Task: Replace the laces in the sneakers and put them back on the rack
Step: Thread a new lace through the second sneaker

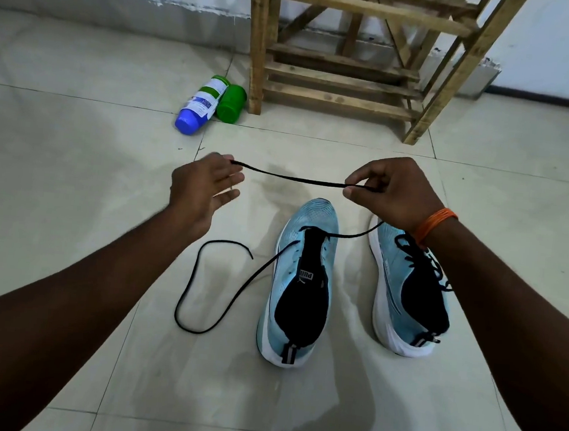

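Mid-frame, a black lace [293, 178] is stretched out, pinched between right hand [391, 193] and left hand [202, 191], above the centre sneaker [301, 278].

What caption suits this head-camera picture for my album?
Left hand and right hand hold a black lace stretched above a blue sneaker; its laced mate beside, wooden rack behind.

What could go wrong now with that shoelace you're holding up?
1. The left hand seems to have only the very tip of the lace at its fingertips, so the tip might slip free.
2. The right hand pinches the lace farther along. Pulling too hard there could drag the other end, lying on the floor, right out of the sneaker, which looks threaded only at the front holes.
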